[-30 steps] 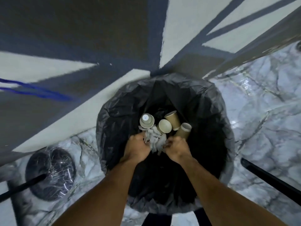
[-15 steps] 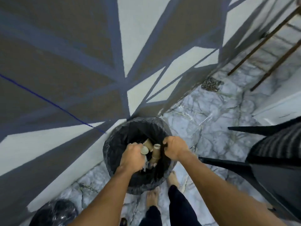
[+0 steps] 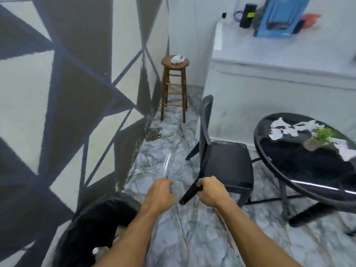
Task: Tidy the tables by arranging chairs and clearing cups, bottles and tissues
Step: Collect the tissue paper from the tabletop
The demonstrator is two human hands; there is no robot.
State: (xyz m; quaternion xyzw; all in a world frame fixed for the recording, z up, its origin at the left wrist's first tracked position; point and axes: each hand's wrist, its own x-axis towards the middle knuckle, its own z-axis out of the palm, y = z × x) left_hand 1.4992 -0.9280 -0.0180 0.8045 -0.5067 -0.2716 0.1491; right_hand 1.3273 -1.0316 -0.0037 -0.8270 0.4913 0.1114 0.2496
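A black chair stands on the marble floor, its seat facing the round black table. My right hand is closed around the near top corner of the chair's backrest. Beside it, over the floor, my left hand holds nothing, its fingers loosely curled. White tissues lie spread on the tabletop. The bin lined with a black bag sits at the lower left by the wall, with a cup showing inside.
A small potted plant stands on the table among the tissues. A wooden stool in the far corner carries a crumpled tissue. A white counter with a blue box and bottles runs along the right. A chain lies by the wall.
Both hands have come out of the bin, leaving the cups and tissues inside. The view has lifted to the room. My right hand has taken hold of the chair's backrest.
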